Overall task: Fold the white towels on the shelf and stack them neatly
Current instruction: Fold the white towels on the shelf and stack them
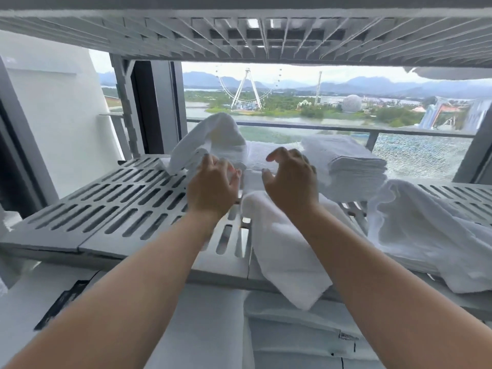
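Presently we hold the left hand (213, 183) and right hand (290, 178) side by side above the slotted shelf (119, 198), fingers loosely curled and gripping nothing. A white towel (282, 249) drapes over the shelf's front edge below the right hand. The folded stack (354, 166) sits behind it, to the right.

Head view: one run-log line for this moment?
left hand: at humped towel, grip unclear | right hand: loosely curled, holds nothing | draped towel: hangs over front edge | folded stack: rear right of shelf
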